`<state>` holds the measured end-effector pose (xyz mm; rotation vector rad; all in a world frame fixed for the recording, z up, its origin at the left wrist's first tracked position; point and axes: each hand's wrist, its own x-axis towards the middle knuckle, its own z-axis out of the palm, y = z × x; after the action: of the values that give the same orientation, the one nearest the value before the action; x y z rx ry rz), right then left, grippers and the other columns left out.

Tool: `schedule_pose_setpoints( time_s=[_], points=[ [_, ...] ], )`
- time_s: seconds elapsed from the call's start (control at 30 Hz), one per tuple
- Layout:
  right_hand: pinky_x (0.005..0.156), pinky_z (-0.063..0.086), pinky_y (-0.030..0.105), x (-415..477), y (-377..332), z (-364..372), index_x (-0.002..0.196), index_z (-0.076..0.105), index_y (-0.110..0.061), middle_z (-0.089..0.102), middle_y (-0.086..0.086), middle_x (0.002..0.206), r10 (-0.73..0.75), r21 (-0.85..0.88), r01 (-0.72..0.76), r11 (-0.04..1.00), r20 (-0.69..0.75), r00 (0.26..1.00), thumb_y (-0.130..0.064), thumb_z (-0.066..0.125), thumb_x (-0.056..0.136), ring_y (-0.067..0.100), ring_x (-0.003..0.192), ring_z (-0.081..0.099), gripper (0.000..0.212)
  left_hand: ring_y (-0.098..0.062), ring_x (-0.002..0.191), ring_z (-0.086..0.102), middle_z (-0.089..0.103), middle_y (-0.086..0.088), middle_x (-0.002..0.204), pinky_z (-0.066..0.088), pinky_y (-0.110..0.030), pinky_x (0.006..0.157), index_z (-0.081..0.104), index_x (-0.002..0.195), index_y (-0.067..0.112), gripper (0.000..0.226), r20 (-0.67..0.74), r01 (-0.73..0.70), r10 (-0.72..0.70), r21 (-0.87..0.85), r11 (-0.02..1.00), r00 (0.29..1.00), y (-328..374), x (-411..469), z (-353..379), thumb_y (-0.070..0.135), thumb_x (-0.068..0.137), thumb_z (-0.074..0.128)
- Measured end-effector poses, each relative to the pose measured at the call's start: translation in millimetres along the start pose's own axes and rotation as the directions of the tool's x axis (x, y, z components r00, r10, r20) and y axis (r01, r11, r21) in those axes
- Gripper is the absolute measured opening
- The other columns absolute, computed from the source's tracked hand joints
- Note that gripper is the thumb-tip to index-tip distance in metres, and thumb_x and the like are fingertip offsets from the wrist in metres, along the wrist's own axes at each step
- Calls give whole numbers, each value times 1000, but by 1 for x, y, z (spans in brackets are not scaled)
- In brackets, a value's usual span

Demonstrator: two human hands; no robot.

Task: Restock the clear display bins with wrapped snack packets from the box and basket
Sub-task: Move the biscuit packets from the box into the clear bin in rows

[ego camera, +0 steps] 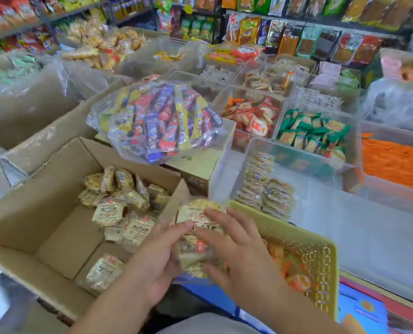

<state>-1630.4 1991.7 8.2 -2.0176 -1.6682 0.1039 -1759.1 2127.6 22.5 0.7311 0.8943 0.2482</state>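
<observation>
A stack of beige wrapped snack packets [199, 239] sits between my two hands, over the gap between box and basket. My left hand [161, 256] grips the stack from the left, thumb on top. My right hand [239, 249] lies against its right side with fingers spread across the wrappers. The open cardboard box [32, 213] at the left holds several more of the same packets [118, 201]. A yellow-green plastic basket [316, 251] at the right holds orange packets. The clear display bin [297, 165] ahead has rows of matching packets [265, 186] along its left side.
A clear bag of mixed colourful bars [157, 121] lies on a closed carton [200, 165] beyond the box. Further clear bins hold red-white [253, 116], green [314, 133] and orange [393, 162] packets. Shelves of hanging snacks line the back.
</observation>
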Motion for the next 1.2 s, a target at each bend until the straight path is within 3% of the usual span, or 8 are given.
schedule_pose_setpoints(
  time_s=[0.23, 0.33, 0.47, 0.7, 0.87, 1.03, 1.13, 1.2],
  points=[
    [108, 39, 38, -25, 47, -22, 135, 55, -30, 55, 2, 144, -15, -35, 12, 999, -91, 996, -31, 79, 82, 28, 123, 49, 59, -25, 80, 78, 78, -10, 114, 58, -32, 54, 76, 118, 19, 42, -41, 19, -17, 54, 998, 999, -15, 12, 57, 43, 83, 77],
    [106, 45, 39, -26, 64, -34, 135, 61, -26, 55, 3, 145, 13, 31, -10, 999, -90, 996, -35, 59, 96, 30, 123, 56, 40, -31, 83, 76, 77, -17, 114, 61, -38, 63, 81, 110, 15, 46, -30, 88, -88, -1, 996, 996, -14, 23, 76, 52, 96, 58],
    [100, 51, 38, -27, 86, -46, 135, 63, -25, 57, -1, 145, 97, 67, -92, 994, -79, 992, -39, 45, 102, 26, 122, 60, 40, -40, 101, 74, 75, -21, 116, 59, -50, 84, 77, 118, 8, 43, -120, 86, -76, 81, 993, 990, -19, 43, 98, 42, 101, 56],
    [101, 53, 42, -38, 137, -37, 140, 59, -26, 51, -1, 150, 279, 182, -257, 949, -112, 954, -39, 67, 92, 27, 127, 58, 51, -37, 88, 73, 74, -26, 111, 58, -44, 71, 71, 118, 9, 28, -125, 109, -83, 217, 970, 989, -24, 95, 134, 29, 101, 62],
    [104, 46, 31, -24, 171, -35, 134, 65, -23, 56, -2, 144, 336, 266, -291, 919, -145, 931, -31, 61, 96, 21, 127, 57, 40, -40, 94, 73, 75, -26, 107, 52, -50, 87, 66, 114, 5, 24, -160, 125, -83, 269, 955, 984, -24, 136, 148, 25, 103, 60],
    [105, 41, 15, -3, 220, -32, 132, 64, -36, 61, -19, 131, 506, 520, -397, 757, -81, 859, -39, 45, 103, 2, 126, 55, 35, -36, 109, 71, 74, -21, 113, 48, -57, 109, 64, 117, 4, 20, -223, 158, -111, 204, 966, 969, -19, 174, 144, 17, 106, 54],
    [98, 49, 25, 11, 258, -32, 116, 60, -54, 64, -21, 115, 689, 667, -503, 550, -22, 725, -42, 45, 104, 5, 111, 63, 23, -36, 115, 70, 73, -22, 120, 51, -55, 106, 63, 128, -1, 30, -247, 169, -139, 105, 980, 959, -17, 189, 137, 17, 106, 53],
    [91, 50, 28, 21, 288, -36, 112, 60, -54, 63, -19, 112, 741, 624, -569, 536, -25, 671, -34, 46, 106, 9, 106, 64, 26, -33, 109, 73, 72, -20, 124, 60, -48, 91, 61, 131, -2, 33, -250, 175, -155, 57, 983, 956, -17, 194, 133, 18, 107, 51]
  ],
)
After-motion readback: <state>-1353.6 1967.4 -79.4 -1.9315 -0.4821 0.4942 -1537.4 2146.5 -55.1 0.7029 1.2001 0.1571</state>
